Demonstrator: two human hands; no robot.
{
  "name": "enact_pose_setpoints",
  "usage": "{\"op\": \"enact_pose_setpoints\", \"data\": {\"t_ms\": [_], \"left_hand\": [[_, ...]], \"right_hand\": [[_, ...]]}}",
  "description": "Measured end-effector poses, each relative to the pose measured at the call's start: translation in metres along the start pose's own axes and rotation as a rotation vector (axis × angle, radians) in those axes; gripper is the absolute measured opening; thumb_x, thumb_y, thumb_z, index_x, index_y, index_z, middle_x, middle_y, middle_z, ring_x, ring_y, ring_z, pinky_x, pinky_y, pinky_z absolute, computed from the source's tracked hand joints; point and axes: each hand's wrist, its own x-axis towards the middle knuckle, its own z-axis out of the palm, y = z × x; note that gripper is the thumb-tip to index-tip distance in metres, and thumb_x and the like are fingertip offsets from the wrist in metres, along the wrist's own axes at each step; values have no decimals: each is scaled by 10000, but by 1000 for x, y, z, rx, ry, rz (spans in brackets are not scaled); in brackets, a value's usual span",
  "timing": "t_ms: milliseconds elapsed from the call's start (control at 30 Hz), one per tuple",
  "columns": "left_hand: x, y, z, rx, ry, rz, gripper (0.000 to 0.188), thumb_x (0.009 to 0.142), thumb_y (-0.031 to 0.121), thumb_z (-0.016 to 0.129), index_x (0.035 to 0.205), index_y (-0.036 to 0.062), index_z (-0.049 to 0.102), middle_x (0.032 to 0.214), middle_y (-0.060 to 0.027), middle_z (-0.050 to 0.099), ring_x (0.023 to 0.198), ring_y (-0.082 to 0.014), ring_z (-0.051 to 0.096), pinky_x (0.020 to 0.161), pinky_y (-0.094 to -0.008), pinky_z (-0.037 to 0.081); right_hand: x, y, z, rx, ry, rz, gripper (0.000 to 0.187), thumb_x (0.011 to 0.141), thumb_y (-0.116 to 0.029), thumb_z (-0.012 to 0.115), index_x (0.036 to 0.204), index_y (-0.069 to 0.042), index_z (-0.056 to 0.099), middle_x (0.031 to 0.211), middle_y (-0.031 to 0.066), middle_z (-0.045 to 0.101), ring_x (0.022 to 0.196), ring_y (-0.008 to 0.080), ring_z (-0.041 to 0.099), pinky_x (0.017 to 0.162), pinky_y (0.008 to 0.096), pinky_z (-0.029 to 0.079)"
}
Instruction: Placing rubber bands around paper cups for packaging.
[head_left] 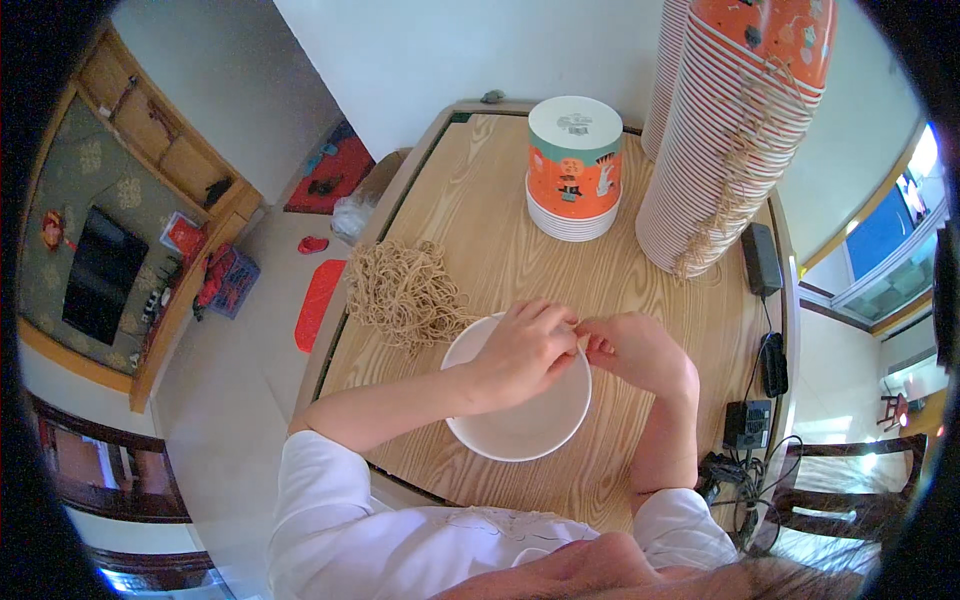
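Observation:
A white-lined paper tub [520, 425] stands mouth up on the table in front of me. My left hand [535, 345] reaches across its mouth, fingers curled together over the far right rim. From the right, my right hand [645, 355] meets it there, thumb and fingers pinched by the rim. Whatever lies between the right fingertips is hidden or too small to name. A loose tangled pile of tan twine [405, 290] lies just beyond the tub to the left, with strands reaching toward it.
Upside-down orange and green paper tubs [575, 175] sit nested at the back. Tall stacks of similar tubs [725, 150], with twine strands hanging down one side, rise at the back right. Black power adapters [762, 260] and tangled cables [745, 490] line the table's right edge.

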Motion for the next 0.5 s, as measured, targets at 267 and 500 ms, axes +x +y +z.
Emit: {"op": "enact_pose_setpoints", "data": {"t_ms": [267, 500], "left_hand": [[-4, -4, 3, -3, 11, -29, 102, 728, 109, 677, 820, 69, 661, 1031, -88, 567, 1024, -284, 522, 911, -417, 389], [-9, -7, -11, 26, -44, -111, 83, 732, 121, 681, 810, 97, 665, 1064, -82, 566, 1051, -272, 511, 922, -414, 386]], "right_hand": [[2, -3, -3, -28, 46, -43, 135, 770, -140, 638, 888, -75, 646, 782, 116, 661, 736, 293, 650, 641, 373, 506], [-10, 19, -8, 18, 259, 116, 111, 797, -153, 643, 876, -76, 634, 771, 126, 651, 718, 291, 645, 619, 374, 493]]}}
